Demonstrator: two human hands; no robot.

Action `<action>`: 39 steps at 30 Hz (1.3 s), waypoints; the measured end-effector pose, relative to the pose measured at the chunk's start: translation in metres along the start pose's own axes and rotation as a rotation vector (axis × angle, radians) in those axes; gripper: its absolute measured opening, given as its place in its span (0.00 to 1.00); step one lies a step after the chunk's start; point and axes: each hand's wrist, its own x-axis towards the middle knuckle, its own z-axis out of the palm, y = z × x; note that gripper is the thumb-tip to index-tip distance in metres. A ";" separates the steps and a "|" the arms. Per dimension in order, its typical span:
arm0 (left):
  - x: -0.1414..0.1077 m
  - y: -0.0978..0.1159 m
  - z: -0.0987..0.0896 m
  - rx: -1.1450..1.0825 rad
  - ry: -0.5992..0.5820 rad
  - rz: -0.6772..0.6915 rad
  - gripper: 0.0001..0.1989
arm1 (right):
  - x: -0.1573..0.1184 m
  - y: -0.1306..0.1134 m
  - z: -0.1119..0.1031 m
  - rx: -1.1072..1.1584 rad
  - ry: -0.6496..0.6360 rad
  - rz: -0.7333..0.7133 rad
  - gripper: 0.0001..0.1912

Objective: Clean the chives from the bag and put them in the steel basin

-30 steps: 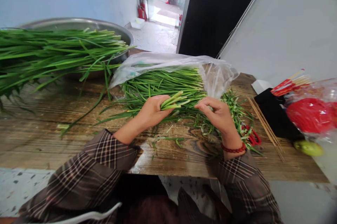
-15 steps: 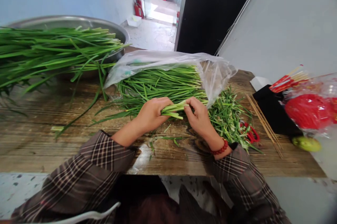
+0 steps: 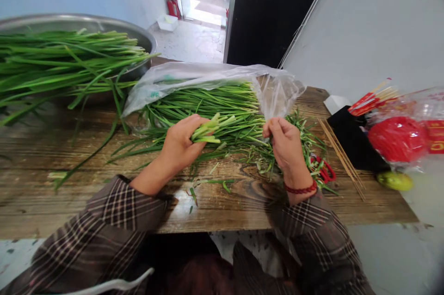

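A small bunch of garlic chives (image 3: 212, 129) is wrapped in the fingers of my left hand (image 3: 183, 141), cut pale ends pointing right. My right hand (image 3: 285, 143) is a little way off to the right, thumb and fingers pinched together; whatever is between them is hidden. It is over the edge of a pile of trimmed scraps (image 3: 263, 160). Behind both hands lies a large heap of chives (image 3: 208, 105), stems to the right, partly under a clear plastic bag (image 3: 204, 73).
A big metal basin (image 3: 138, 36) full of chives (image 3: 69, 61) stands at the left on the wooden table (image 3: 222, 212). Toward the right are red-handled scissors (image 3: 326, 171), thin wooden sticks (image 3: 342, 158), a black box (image 3: 357, 140) and a red bundle in plastic (image 3: 397, 138).
My right hand has left the chive ends and moved right toward the scraps, fingers pinched. My left hand still grips its bunch, shifted slightly left and up. The view has turned a little right.
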 end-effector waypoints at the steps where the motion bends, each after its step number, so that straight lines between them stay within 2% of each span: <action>1: 0.001 0.000 0.000 -0.049 0.034 -0.058 0.12 | 0.000 -0.006 -0.004 -0.008 -0.178 -0.040 0.21; 3: 0.003 0.001 -0.001 -0.131 0.071 -0.150 0.14 | 0.000 -0.017 -0.006 -0.052 -0.605 -0.130 0.22; 4: 0.004 0.002 -0.002 -0.163 0.078 -0.187 0.16 | 0.000 -0.020 -0.005 -0.091 -0.764 -0.167 0.21; 5: 0.004 0.002 -0.002 -0.189 0.083 -0.220 0.17 | -0.001 -0.021 -0.004 -0.140 -0.841 -0.190 0.18; 6: 0.004 0.002 -0.003 -0.208 0.089 -0.249 0.17 | -0.001 -0.020 -0.003 -0.194 -0.820 -0.201 0.16; 7: 0.005 0.003 -0.003 -0.224 0.096 -0.273 0.16 | 0.000 -0.017 -0.002 -0.252 -0.716 -0.202 0.15; 10: 0.005 0.003 -0.003 -0.259 0.115 -0.332 0.14 | 0.003 0.002 -0.007 -0.473 -0.279 -0.199 0.13; 11: 0.005 0.003 -0.003 -0.269 0.115 -0.346 0.14 | 0.005 0.010 -0.009 -0.559 -0.174 -0.210 0.13; 13: 0.005 0.003 -0.002 -0.290 0.113 -0.361 0.15 | 0.009 0.023 -0.014 -0.743 -0.082 -0.223 0.13; 16: 0.005 0.002 0.001 -0.313 0.118 -0.332 0.14 | 0.012 0.034 -0.015 -0.992 -0.101 -0.184 0.13; 19: 0.004 0.001 0.002 -0.314 0.111 -0.287 0.12 | 0.013 0.032 -0.010 -1.148 -0.132 -0.138 0.12; 25: 0.003 -0.001 0.004 -0.277 0.111 -0.255 0.12 | 0.010 0.017 -0.009 -1.183 -0.223 -0.174 0.07; 29: 0.002 -0.003 0.004 -0.253 0.113 -0.241 0.12 | 0.007 0.015 -0.010 -1.150 -0.293 -0.193 0.08; 32: 0.002 -0.004 0.005 -0.249 0.110 -0.230 0.12 | 0.008 0.019 -0.009 -1.143 -0.261 -0.190 0.09; 39: 0.002 -0.005 0.005 -0.225 0.112 -0.226 0.13 | 0.010 0.027 -0.014 -1.140 -0.091 -0.120 0.12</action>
